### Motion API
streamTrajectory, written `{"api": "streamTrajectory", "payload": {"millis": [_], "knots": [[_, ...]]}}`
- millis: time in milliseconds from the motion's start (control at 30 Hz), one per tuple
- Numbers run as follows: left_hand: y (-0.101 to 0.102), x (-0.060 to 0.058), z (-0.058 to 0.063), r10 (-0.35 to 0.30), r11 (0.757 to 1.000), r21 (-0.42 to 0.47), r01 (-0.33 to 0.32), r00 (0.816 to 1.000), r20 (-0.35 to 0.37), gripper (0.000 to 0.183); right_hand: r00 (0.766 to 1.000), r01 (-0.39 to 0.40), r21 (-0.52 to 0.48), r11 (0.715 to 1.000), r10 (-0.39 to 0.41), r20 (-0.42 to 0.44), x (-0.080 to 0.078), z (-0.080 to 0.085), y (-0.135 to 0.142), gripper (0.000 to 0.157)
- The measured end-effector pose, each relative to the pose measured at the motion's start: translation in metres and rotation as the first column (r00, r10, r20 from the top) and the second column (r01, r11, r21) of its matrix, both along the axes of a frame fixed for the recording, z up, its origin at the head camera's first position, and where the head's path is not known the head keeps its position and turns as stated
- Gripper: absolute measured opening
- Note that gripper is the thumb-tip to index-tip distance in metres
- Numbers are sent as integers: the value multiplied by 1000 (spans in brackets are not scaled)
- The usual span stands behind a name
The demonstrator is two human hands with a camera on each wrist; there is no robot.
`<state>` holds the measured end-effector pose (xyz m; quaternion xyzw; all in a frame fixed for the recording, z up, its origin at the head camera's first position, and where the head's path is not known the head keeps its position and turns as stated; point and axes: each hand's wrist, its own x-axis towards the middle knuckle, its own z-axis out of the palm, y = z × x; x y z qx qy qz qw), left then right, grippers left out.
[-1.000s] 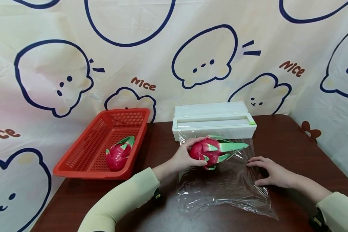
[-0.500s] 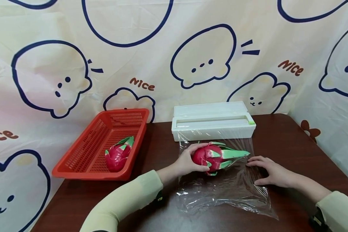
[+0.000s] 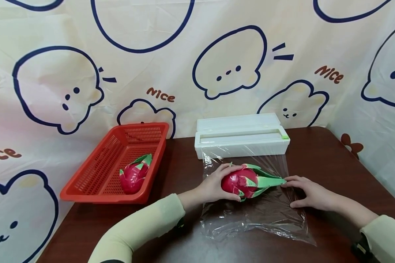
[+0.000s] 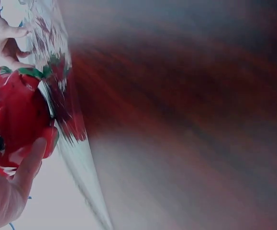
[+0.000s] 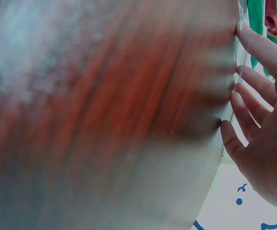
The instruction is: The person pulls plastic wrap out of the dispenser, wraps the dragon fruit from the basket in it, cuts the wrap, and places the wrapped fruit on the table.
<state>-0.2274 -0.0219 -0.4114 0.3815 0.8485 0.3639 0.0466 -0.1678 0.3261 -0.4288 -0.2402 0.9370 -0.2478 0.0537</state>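
My left hand (image 3: pixel 214 186) holds a pink dragon fruit (image 3: pixel 241 180) with green leaf tips, thumb on the near side and fingers over the far side. The fruit lies sideways over a sheet of clear plastic wrap (image 3: pixel 256 224), its long tips pointing right. In the left wrist view, the thumb presses the red skin of the dragon fruit (image 4: pixel 16 120) close over the shiny wrap. My right hand (image 3: pixel 311 193) rests its fingertips at the wrap's right edge, beside the fruit's tips. The right wrist view shows those fingers (image 5: pixel 255 84) spread, their ends at the table surface.
A white wrap box (image 3: pixel 243 149) with its lid raised stands at the back, the wrap running out of its front. To the left, a red plastic basket (image 3: pixel 98 199) holds another dragon fruit (image 3: pixel 135 177). A patterned cloth (image 3: pixel 230 109) hangs behind the brown table (image 3: pixel 181 160).
My left hand has moved the dragon fruit right and toward me, lower over the wrap, bringing its leaf tips up to the right hand's fingers. The right hand has barely moved.
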Motion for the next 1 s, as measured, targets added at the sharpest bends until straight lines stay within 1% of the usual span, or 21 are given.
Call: {"api": "streamTrajectory", "payload": {"millis": [167, 333, 467, 600, 733, 833, 933, 1000], "knots": [[-1, 1, 1, 9, 999, -46, -11, 999, -38, 91, 1000, 6, 5, 1000, -6, 6, -1, 0, 2, 57], [-1, 0, 0, 16, 996, -89, -23, 997, -78, 92, 1000, -4, 7, 1000, 4, -10, 0, 1, 7, 55], [0, -1, 1, 14, 991, -129, -29, 993, -113, 92, 1000, 11, -36, 999, -12, -22, 1, 2, 11, 52], [0, -2, 2, 8, 989, -144, -28, 991, -134, 92, 999, 29, -73, 997, -31, -25, 3, 3, 19, 50], [-5, -2, 7, -9, 993, -120, -9, 988, -153, 95, 998, 56, -56, 997, -58, -32, 7, 6, 24, 51], [-14, -3, 14, -21, 997, -72, 11, 989, -143, 95, 995, 78, -49, 996, -81, -55, 14, 11, 24, 51], [-29, -2, 21, -29, 1000, 1, 29, 995, -100, 89, 992, 87, -68, 994, -93, -89, 23, 17, 22, 48], [-39, 1, 23, -43, 998, 46, 47, 995, -89, 83, 991, 70, -93, 993, -80, -108, 29, 19, 20, 46]]}}
